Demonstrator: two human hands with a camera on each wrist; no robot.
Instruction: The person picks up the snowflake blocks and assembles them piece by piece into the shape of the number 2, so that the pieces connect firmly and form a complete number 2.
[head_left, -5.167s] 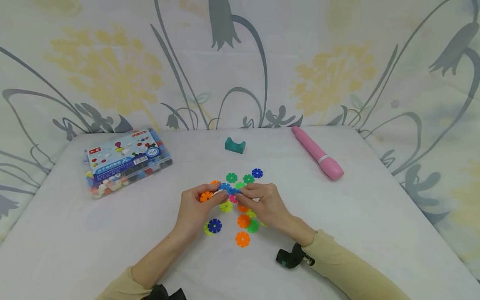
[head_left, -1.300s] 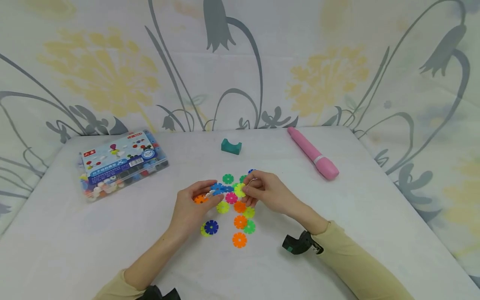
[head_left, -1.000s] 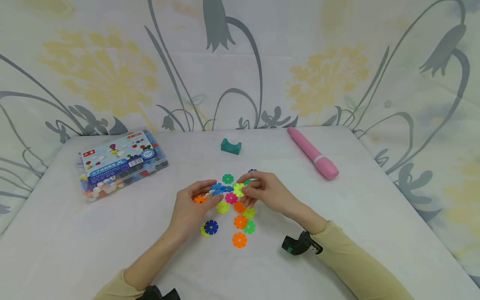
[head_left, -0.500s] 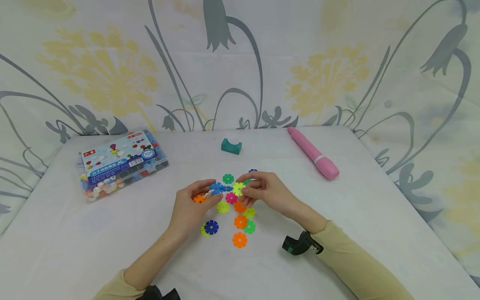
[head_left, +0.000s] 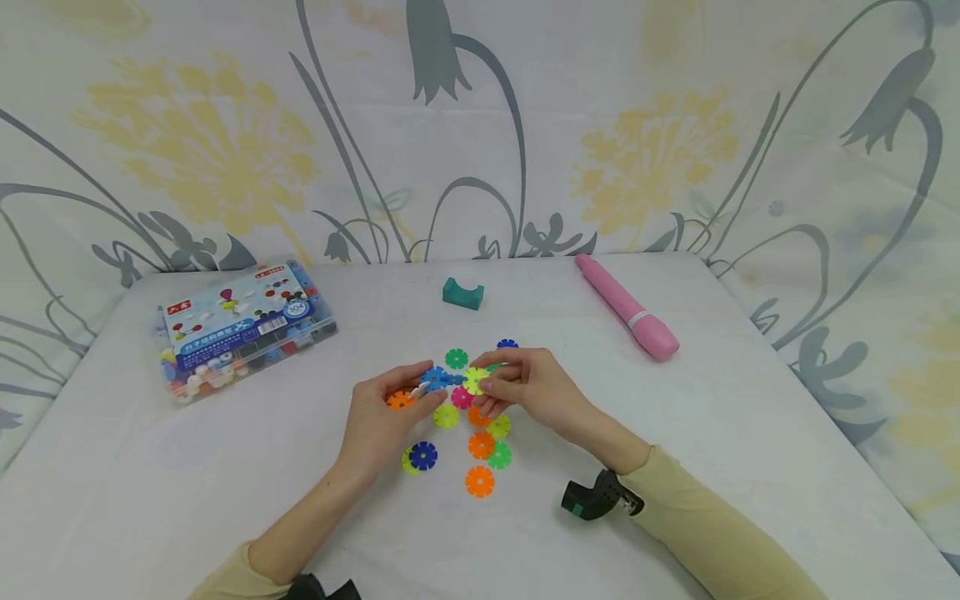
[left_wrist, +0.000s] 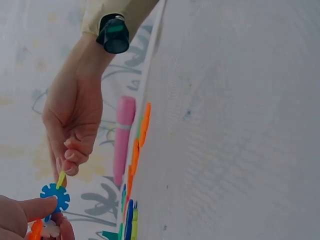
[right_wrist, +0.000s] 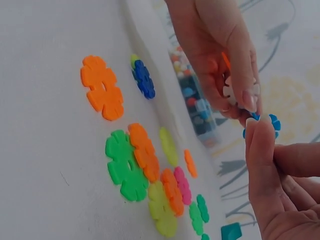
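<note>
In the head view my left hand [head_left: 382, 421] holds a joined cluster of notched plastic snowflake discs, with a blue disc [head_left: 433, 378], an orange disc [head_left: 400, 399] and a white disc [right_wrist: 234, 91]. A second blue disc stands edge-on at its right side. Opposite, my right hand [head_left: 536, 390] pinches a yellow snowflake disc [head_left: 473, 381] between thumb and fingers. The yellow disc meets the blue end of the cluster; the fingers partly hide the joint in the right wrist view. Below, loose discs lie on the table, among them an orange disc [head_left: 479, 481] and a dark blue disc [head_left: 423, 455].
A clear lidded box [head_left: 247, 321] of small coloured parts lies at the back left of the white-covered table [head_left: 187, 475]. A teal curved block [head_left: 462, 293] sits at the back middle, and a pink cylinder [head_left: 628, 307] lies at the back right.
About five seconds ago both hands were on the blue pieces. Since then my right hand has taken the yellow disc and moved it slightly left against the blue end. The left hand stays nearly still.
</note>
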